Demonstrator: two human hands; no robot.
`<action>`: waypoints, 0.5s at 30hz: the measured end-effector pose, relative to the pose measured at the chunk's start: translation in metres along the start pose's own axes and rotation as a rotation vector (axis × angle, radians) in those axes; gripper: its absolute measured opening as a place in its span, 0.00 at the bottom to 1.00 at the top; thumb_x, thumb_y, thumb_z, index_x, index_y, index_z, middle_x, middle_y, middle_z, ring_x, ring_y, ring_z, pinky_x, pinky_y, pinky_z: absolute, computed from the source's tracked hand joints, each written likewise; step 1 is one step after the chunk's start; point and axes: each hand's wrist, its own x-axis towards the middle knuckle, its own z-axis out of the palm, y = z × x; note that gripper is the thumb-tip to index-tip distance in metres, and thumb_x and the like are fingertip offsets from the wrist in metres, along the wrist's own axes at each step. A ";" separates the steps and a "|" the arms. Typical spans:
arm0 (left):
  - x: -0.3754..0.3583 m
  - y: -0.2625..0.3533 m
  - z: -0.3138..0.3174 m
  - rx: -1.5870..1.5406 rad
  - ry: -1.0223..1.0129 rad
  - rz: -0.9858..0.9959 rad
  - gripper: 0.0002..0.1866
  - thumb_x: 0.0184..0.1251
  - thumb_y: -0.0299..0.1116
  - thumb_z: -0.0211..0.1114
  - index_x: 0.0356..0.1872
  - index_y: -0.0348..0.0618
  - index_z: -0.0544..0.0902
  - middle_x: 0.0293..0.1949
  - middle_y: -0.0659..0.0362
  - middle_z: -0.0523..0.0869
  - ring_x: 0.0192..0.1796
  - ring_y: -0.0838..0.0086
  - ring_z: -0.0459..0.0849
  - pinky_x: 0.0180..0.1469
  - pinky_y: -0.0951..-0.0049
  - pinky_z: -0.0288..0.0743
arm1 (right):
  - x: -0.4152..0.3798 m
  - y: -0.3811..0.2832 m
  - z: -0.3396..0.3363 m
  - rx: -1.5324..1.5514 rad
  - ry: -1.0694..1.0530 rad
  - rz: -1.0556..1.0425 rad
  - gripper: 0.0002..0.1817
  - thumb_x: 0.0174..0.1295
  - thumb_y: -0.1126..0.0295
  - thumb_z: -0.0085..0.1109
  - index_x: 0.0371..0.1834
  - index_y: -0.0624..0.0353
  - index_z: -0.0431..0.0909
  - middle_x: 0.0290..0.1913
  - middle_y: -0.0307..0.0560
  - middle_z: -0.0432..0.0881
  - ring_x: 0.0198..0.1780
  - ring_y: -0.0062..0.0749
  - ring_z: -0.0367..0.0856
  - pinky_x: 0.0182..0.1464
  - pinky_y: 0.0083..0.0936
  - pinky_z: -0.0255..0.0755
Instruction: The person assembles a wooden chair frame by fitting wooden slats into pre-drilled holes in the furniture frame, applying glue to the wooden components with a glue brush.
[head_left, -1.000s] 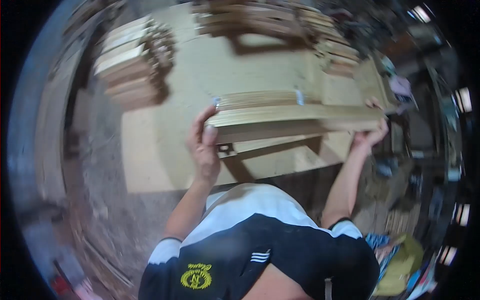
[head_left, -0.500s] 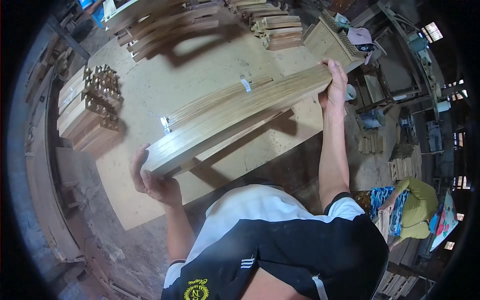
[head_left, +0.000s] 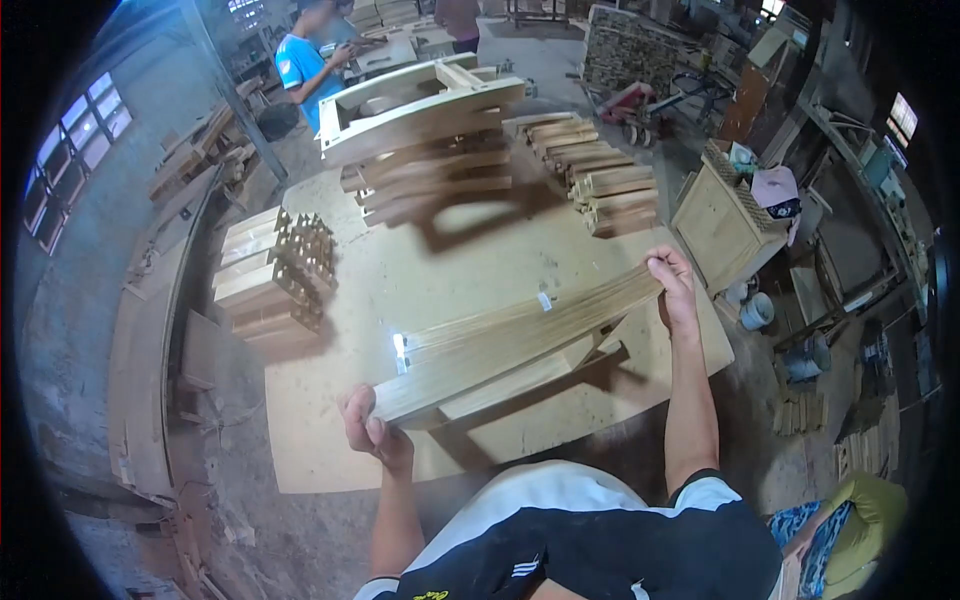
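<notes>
A long, pale wooden board (head_left: 515,348) spans the space between my hands, close over the worktable. My left hand (head_left: 374,424) grips its left end, thumb toward me. At the opposite end, my right hand (head_left: 674,284) has its fingers wrapped around the wood. Beneath and beside the board lie more wooden pieces, including a flat strip (head_left: 470,322) on the far side and a rail (head_left: 525,382) on my side. A small metal clip-like piece (head_left: 401,352) shines near the strip's left end.
The light worktable (head_left: 320,455) carries stacked notched wood blocks (head_left: 262,290) at left, a stack of wooden frames (head_left: 425,108) at the back and piled slats (head_left: 600,180). A cabinet (head_left: 722,225) stands right. One person in blue (head_left: 305,72) works beyond; another (head_left: 845,540) is at lower right.
The view has lifted, bringing more of the workshop beyond the table into sight. Both hands keep hold of the board, which now appears lower and farther right in the picture.
</notes>
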 end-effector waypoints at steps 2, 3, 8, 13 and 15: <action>0.002 0.001 -0.002 0.035 -0.008 0.000 0.24 0.74 0.46 0.47 0.51 0.31 0.75 0.45 0.48 0.78 0.48 0.61 0.74 0.54 0.59 0.69 | 0.006 -0.012 0.001 -0.084 -0.027 -0.018 0.05 0.64 0.71 0.59 0.38 0.59 0.81 0.34 0.36 0.82 0.37 0.18 0.76 0.45 0.19 0.68; 0.001 0.000 -0.001 0.041 0.005 -0.014 0.23 0.73 0.45 0.47 0.49 0.32 0.76 0.43 0.49 0.78 0.47 0.61 0.74 0.53 0.59 0.69 | 0.007 -0.014 0.004 -0.125 -0.038 -0.021 0.05 0.64 0.72 0.58 0.37 0.60 0.81 0.32 0.34 0.82 0.36 0.16 0.75 0.44 0.18 0.67; 0.004 -0.001 0.000 -0.048 0.036 -0.100 0.22 0.73 0.43 0.48 0.49 0.30 0.76 0.46 0.47 0.78 0.48 0.58 0.74 0.55 0.57 0.69 | -0.013 -0.004 0.015 0.117 0.068 -0.116 0.06 0.65 0.74 0.54 0.35 0.63 0.80 0.31 0.35 0.81 0.34 0.15 0.73 0.41 0.16 0.65; 0.021 0.020 -0.005 0.030 -0.051 -0.176 0.23 0.65 0.40 0.56 0.55 0.31 0.77 0.54 0.45 0.78 0.56 0.55 0.75 0.61 0.56 0.68 | -0.009 -0.001 0.014 0.039 0.061 -0.166 0.05 0.63 0.74 0.55 0.34 0.62 0.81 0.30 0.33 0.79 0.33 0.13 0.70 0.40 0.15 0.63; 0.051 0.054 0.003 0.329 -0.130 -0.040 0.25 0.61 0.37 0.60 0.58 0.32 0.77 0.57 0.44 0.78 0.61 0.52 0.75 0.64 0.54 0.66 | -0.010 0.000 0.016 0.057 0.089 -0.194 0.05 0.63 0.74 0.56 0.34 0.62 0.81 0.30 0.31 0.78 0.33 0.12 0.69 0.39 0.14 0.61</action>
